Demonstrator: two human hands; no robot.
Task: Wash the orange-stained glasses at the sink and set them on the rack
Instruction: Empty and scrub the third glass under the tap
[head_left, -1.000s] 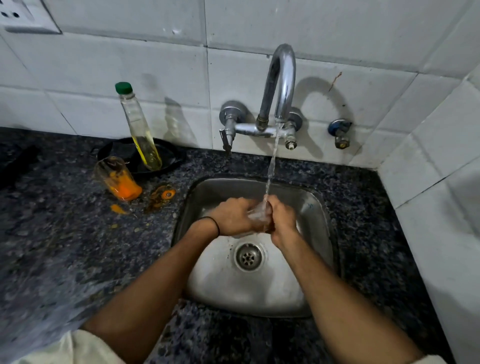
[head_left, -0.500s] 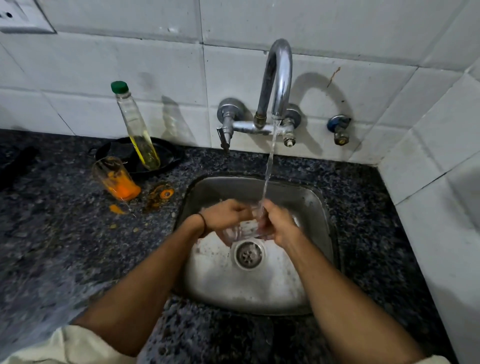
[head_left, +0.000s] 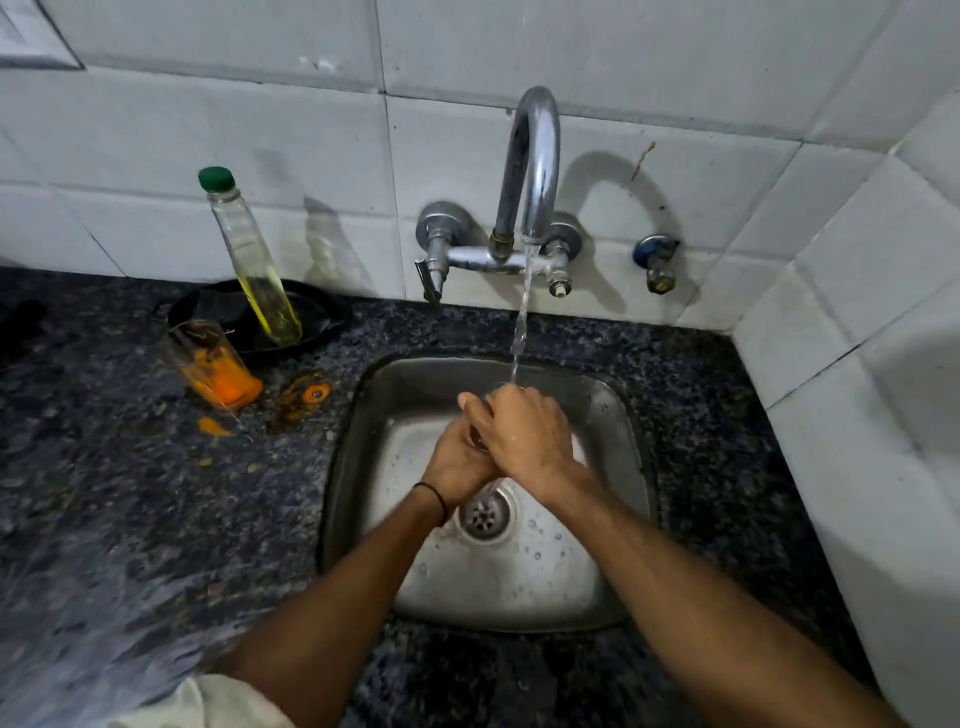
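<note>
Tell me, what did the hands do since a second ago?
The right hand slid over the left hand, so both now wrap the glass, which is almost hidden; before, it showed between them, side by side. The water still runs from the tap onto them. The orange-stained glass and bottle on the counter stayed put.

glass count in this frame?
1 for sure: the stained glass is on the counter left of the sink, by the bottle. The left hand and right hand are clasped under the tap; another glass may be hidden between them.
</note>
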